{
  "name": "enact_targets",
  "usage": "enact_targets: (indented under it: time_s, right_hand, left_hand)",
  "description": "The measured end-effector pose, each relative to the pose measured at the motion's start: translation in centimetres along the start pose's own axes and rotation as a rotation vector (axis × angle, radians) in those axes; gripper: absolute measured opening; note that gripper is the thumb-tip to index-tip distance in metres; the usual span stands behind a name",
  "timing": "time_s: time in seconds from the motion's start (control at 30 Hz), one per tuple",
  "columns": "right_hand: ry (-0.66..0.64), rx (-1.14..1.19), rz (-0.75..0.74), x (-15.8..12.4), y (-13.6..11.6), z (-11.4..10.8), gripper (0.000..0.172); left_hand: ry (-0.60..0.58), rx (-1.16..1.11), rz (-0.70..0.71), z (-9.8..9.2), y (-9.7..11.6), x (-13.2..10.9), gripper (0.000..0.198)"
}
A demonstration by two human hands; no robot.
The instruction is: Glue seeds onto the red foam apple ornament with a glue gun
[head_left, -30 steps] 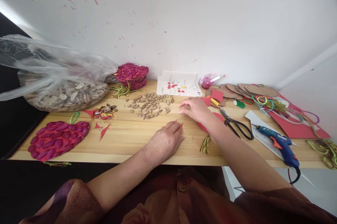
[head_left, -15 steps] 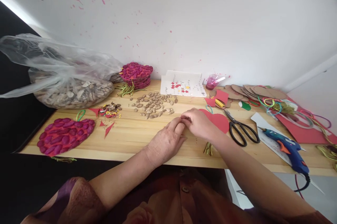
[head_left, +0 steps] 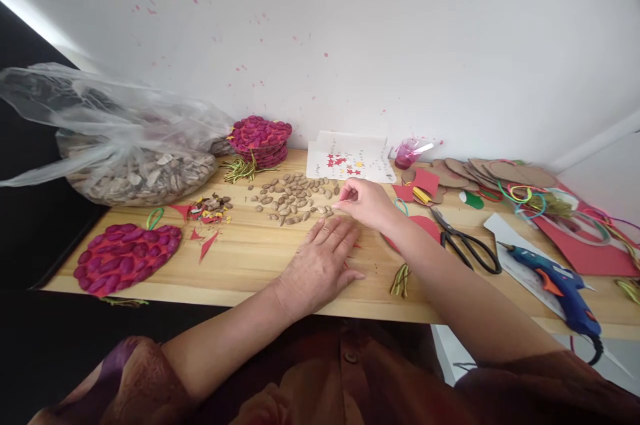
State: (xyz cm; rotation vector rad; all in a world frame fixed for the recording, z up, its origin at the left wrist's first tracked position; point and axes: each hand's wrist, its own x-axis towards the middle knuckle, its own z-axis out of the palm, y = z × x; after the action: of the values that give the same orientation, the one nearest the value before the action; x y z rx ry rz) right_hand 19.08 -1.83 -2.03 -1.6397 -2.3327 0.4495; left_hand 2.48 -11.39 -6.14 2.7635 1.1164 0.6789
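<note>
My left hand lies palm down on the wooden table, fingers stretched out and thumb apart, holding nothing. Small red scraps show beside its fingers. Just above it, my right hand has thumb and fingertips pinched together at the right end of a spread of tan nut shells. Whatever is in that pinch is too small to make out. Under my right forearm is a red heart-shaped piece, partly hidden, with a green string tassel below it.
At the left are a plastic bag of shells and a heart covered in magenta shells. A stack of similar hearts stands behind. At the right lie black scissors, a blue glue gun and cardboard pieces.
My hands were together, fingers touching. Now they are apart: the left has flattened onto the table, and the right has moved up toward the shells. The view has shifted slightly.
</note>
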Motion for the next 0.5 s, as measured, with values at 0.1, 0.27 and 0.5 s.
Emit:
enact_targets:
  time_s: [0.1, 0.27, 0.5]
  right_hand:
    - [0.029, -0.08, -0.02, 1.1, -0.2, 0.1, 0.028]
    - [0.052, -0.199, -0.044, 2.2, -0.3, 1.1, 0.03]
    - [0.043, -0.287, -0.026, 2.7, 0.0, 1.9, 0.031]
  left_hand:
    - [-0.112, 0.002, 0.03, 0.4, 0.0, 0.6, 0.081]
    - [-0.209, -0.073, 0.041, 0.8, -0.3, 1.3, 0.084]
    - [-0.268, -0.135, 0.085, -0.1, -1.1, -0.4, 0.078]
